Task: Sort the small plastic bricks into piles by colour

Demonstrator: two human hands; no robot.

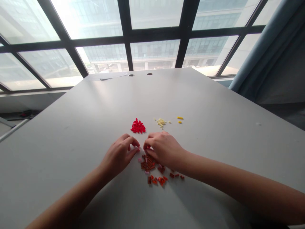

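Note:
My left hand [121, 151] is just left of a pile of brown toy bricks [148, 163], thumb and forefinger brought together in a pinch. Whatever lies between those fingertips is too small to make out. Facing it, my right hand [165, 148] is held over the pile's upper right part with its fingers curled together; a trace of pink shows at the tips, but its kind is unclear. A few pink bricks [139, 159] are mixed in at the pile's left edge. Orange bricks [162, 180] lie in a small group nearer to me.
Beyond my hands sit a heap of red bricks [138, 126], a cream-coloured heap [161, 122] and two yellow bricks [179, 118]. Everything rests on a white table [95, 111]. Paper [111, 76] lies at its far edge before the windows, and a blue curtain [257, 63] hangs at right.

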